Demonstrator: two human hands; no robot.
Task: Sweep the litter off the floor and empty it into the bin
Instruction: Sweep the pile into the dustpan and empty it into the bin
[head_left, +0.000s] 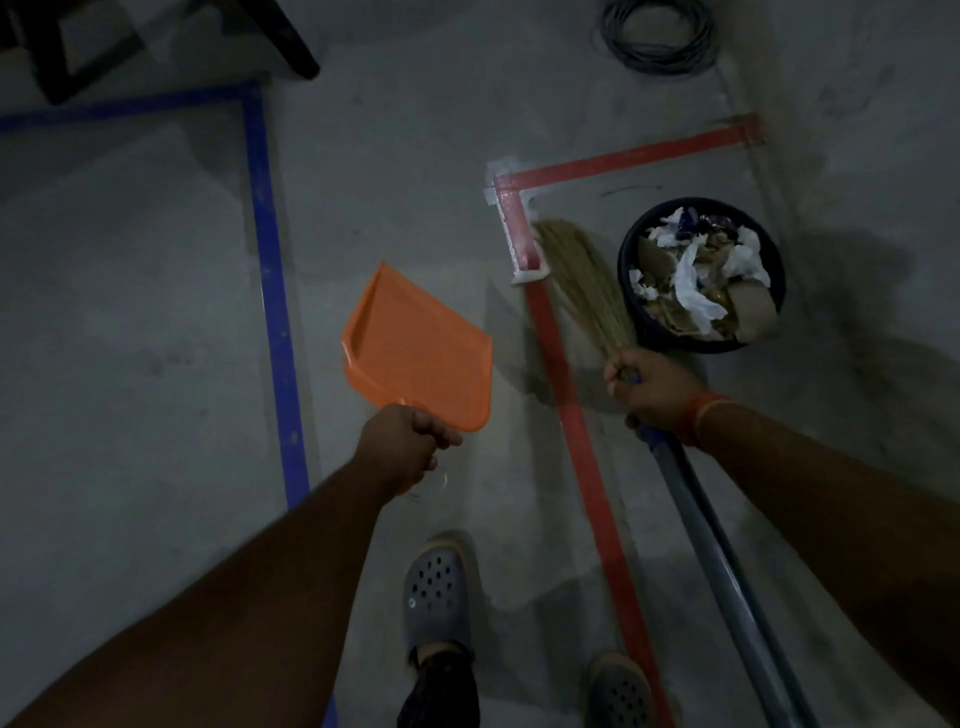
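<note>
You stood on the grey concrete floor (156, 312), and I describe every place from the black bin (631, 260). The bin stood upright inside the corner of the red tape (582, 447) and it was full to the rim with litter (696, 280): crumpled white paper and pieces of brown cardboard.

Your right hand (652, 387) was just below the bin, near its rim, with the fingers curled tightly around the broom (587, 280) at the place where the bristles meet the handle. The straw bristles spread up along the left side of the bin, touching or almost touching its wall, and their tips lay over the red tape. The grey handle ran down under your forearm.

Your left hand (410, 447) was well to the left of the bin and lower. It gripped the handle of the orange dustpan (415, 348), fist closed around it. The pan looked empty and its open edge pointed away from you.

The blue tape (270, 270) ran far to the left of the bin, and a coil of cable (660, 36) lay above it.
</note>
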